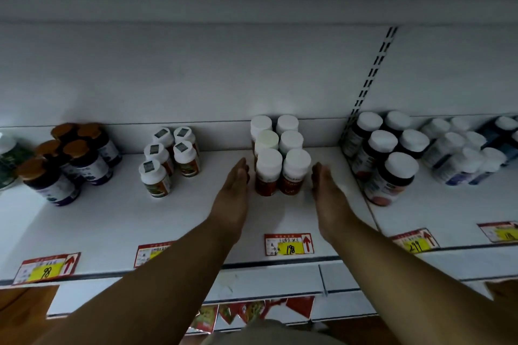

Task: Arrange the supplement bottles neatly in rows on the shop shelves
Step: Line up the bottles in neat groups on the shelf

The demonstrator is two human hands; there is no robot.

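Observation:
Several white-capped bottles with red-brown labels [280, 154] stand in two rows running back on the white shelf [173, 221]. My left hand [234, 193] lies flat with straight fingers just left of the front bottle. My right hand [326, 190] is stretched out flat just right of the group. Whether either hand touches the bottles I cannot tell; neither holds anything.
Orange-capped dark bottles [73, 154] stand at the left, small white bottles [168, 157] between them and my hands. Dark bottles with white caps [386, 154] and pale bottles [462, 154] fill the right bay. Price tags [288, 244] line the shelf edge.

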